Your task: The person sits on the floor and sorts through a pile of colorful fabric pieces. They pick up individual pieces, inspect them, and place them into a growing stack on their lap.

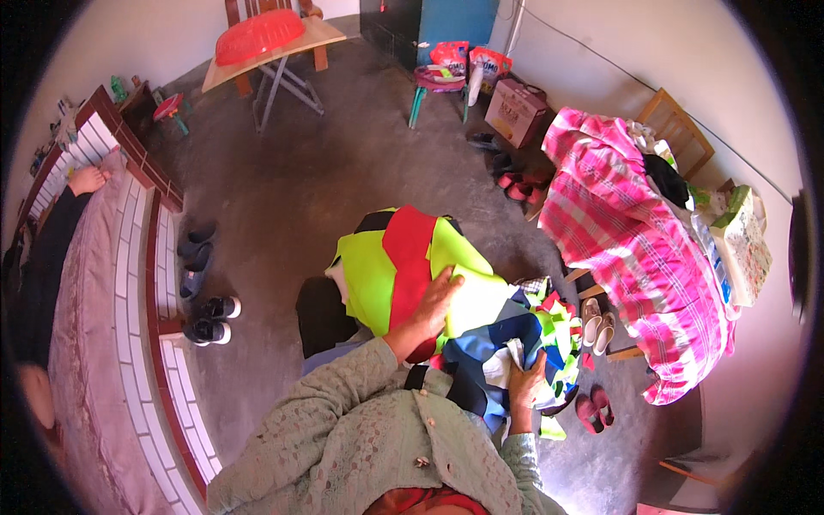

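On my lap lies a large bundle of fluorescent yellow-green fabric with a wide red strip down it. My left hand lies across the red and yellow-green cloth, fingers closed on it near a brightly lit fold. Beside it spreads a heap of cloth scraps in dark blue, grey, white, green and red. My right hand is in this heap, fingers curled at a white scrap. The fingertips of the right hand are partly hidden. Whatever supports the scraps is mostly covered.
Pink plaid cloth drapes over furniture at right, with slippers beside it. At left, another person's leg rests on a tiled bed platform; shoes stand below. A red basin sits on a folding table.
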`<state>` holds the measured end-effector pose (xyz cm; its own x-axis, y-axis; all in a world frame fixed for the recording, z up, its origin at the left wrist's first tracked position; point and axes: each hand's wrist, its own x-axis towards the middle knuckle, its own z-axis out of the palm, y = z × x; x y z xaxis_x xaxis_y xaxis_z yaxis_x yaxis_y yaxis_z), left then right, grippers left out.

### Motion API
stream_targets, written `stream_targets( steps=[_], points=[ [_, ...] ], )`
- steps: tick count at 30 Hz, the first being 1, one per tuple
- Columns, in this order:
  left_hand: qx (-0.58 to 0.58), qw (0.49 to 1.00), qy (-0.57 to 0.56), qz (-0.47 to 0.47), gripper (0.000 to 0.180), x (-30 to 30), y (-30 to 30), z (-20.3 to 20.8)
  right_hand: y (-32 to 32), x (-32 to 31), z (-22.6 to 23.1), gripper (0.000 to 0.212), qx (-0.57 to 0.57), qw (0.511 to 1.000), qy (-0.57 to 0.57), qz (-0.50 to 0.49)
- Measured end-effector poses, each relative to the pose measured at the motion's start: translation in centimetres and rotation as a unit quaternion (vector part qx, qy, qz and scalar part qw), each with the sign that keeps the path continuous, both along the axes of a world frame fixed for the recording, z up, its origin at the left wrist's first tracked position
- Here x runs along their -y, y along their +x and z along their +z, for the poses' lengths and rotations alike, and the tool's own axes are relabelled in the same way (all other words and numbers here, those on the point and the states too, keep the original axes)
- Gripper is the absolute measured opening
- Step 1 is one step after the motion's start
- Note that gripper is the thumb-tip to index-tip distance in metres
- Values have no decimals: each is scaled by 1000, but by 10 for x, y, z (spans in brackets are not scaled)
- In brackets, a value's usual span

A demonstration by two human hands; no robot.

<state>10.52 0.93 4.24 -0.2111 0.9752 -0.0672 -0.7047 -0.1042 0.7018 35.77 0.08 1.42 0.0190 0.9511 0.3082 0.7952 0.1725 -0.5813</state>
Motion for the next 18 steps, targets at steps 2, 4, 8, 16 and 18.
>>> stream_targets(
  steps=[2, 4, 8, 16, 18],
  points=[
    [-20, 999, 3, 39, 38, -1, -18, -1, -2, 2, 4, 42, 6, 1000, -22, -13],
    [2, 998, 27, 49, 40, -4, -40, 13, -2, 2, 2, 42, 11, 1000, 0, -6],
    [-7, 994, 40, 102, 43, -16, -90, 46, 2, -2, -10, 45, 15, 999, 35, -2],
    [-88, 983, -55, 153, 40, -23, -213, -38, -2, -2, -6, 49, -3, 1000, 29, 3],
    [-130, 973, -116, 151, 42, -22, -218, -62, -3, -1, 0, 52, -3, 1000, 0, -6]
  ],
)
